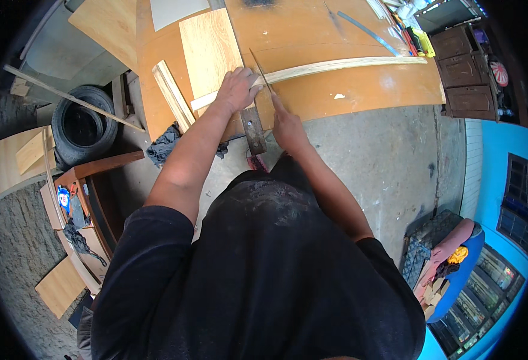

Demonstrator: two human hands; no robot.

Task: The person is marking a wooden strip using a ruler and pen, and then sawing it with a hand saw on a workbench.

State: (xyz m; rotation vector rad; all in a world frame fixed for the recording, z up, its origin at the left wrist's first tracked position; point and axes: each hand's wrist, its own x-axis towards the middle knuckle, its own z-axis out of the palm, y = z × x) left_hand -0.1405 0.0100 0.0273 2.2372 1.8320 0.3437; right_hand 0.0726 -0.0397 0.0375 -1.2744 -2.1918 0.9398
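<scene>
— Entry one, the piece being worked?
— One pale wood strip, long and slim, grain faintly streaked. It lies across the orange-brown tabletop, its left end over the wood-grain board, its right end toward the tabletop's far right corner. It looks bowed, though my wide lens may add to that. No cut that I can make out.

— Entry two, the left grip?
— My left hand, clamped on the strip near its left end: fingers to the far side, thumb to the near side.

— Entry three, the right grip?
— My right hand, closed round the near end of a thin blade, handle hidden in my palm. The blade crosses the strip just beside my left thumb. I judge it a saw; teeth too small to tell.

— Step in hand?
— Sawing across the strip, or lining up for it, I judge.

— Next move, requirements?
— Firm left pressure, steady strokes square to the strip, and that thumb kept clear of the blade.
</scene>
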